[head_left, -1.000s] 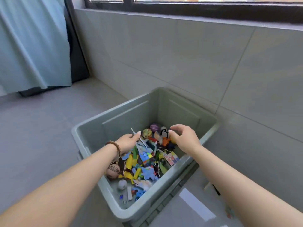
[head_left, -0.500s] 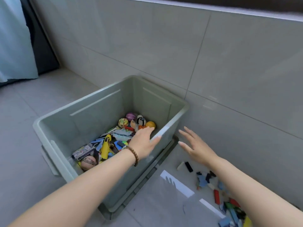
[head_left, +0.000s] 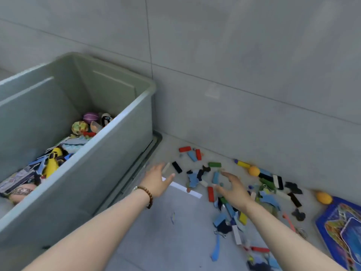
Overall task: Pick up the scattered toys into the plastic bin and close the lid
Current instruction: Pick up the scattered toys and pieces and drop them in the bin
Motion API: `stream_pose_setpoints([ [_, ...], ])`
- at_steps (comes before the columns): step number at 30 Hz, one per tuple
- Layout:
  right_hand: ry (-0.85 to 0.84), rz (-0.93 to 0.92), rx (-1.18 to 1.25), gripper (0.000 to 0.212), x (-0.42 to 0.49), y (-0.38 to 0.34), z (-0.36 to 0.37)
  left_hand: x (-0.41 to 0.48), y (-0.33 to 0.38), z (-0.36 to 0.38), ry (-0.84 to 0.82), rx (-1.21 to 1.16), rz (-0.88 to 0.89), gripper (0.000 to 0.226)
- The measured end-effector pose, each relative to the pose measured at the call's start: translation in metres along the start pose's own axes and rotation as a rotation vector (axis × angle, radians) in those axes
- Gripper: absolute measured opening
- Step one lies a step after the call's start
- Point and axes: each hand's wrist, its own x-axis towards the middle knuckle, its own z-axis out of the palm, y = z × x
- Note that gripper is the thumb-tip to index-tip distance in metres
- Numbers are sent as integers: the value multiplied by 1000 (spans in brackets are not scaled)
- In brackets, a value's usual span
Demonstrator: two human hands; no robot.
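We see the bin point(head_left: 117, 145) standing open against the wall point(head_left: 244, 79), its bottom strewn with toys: a yellow toy point(head_left: 52, 163), a purple ball point(head_left: 90, 117) and flat coloured pieces. A flat grey edge pokes out from under the bin's right-hand base; it may be the lid point(head_left: 157, 138), though blur keeps us from being sure. Both hands are outside the bin, to its right, over the floor point(head_left: 172, 237). The left hand point(head_left: 156, 180), with a bracelet point(head_left: 147, 195) on its wrist, is just beside the bin's right wall, fingers straight and spread wide, holding nothing. A black block point(head_left: 177, 167) lies just past its fingertips point(head_left: 161, 166), on the side away from the bin, with a gap between. The right hand point(head_left: 234, 189) is farther from the bin, fingers spread and loosely curved, also holding nothing. Its fingers point(head_left: 227, 175) arch over the edge of the scattered toys point(head_left: 263, 194) that lies nearest the bin. A blue block point(head_left: 215, 177) sits just beside the upper fingers and a red block point(head_left: 210, 194) just beside the lower ones, both on the bin's side of the hand. We cannot tell whether any finger touches them. The other toys trail away from the bin along the foot of the wall, among them an orange ball point(head_left: 254, 171). Farthest from the bin lies a blue board point(head_left: 340, 233), flat on the floor.
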Motion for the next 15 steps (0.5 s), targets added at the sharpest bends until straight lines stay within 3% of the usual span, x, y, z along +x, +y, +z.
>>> stream_pose_setpoints([
  [7,69,44,154,81,41,26,34,36,-16,45,-63,-92,-177,76],
  [10,101,-17,71,60,60,27,36,58,-20,49,-39,-112,-163,73],
  [15,17,-49,75,41,91,25,49,90,-22,59,-24,-75,-161,70],
])
